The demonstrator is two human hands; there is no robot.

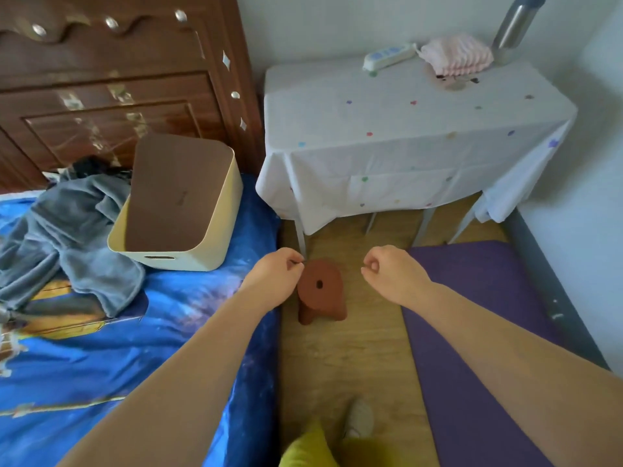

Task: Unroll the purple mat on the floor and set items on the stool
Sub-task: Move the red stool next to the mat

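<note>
The purple mat (478, 332) lies flat and unrolled on the wooden floor along the right wall. A small reddish-brown stool (320, 291) with a hole in its seat stands on the floor between the bed and the mat; nothing rests on it. My left hand (278, 274) hovers at the stool's left edge with its fingers pinched on something thin and dark, too small to name. My right hand (387, 271) hangs above the floor right of the stool, loosely curled with nothing visible in it.
A bed with a blue printed cover (118, 348) fills the left, carrying a cream bin (188, 210) tipped back and a grey blanket (60, 230). A cloth-covered table (404, 136) behind the stool holds a remote (387, 57), a pink cloth (455, 59) and a steel bottle (515, 25).
</note>
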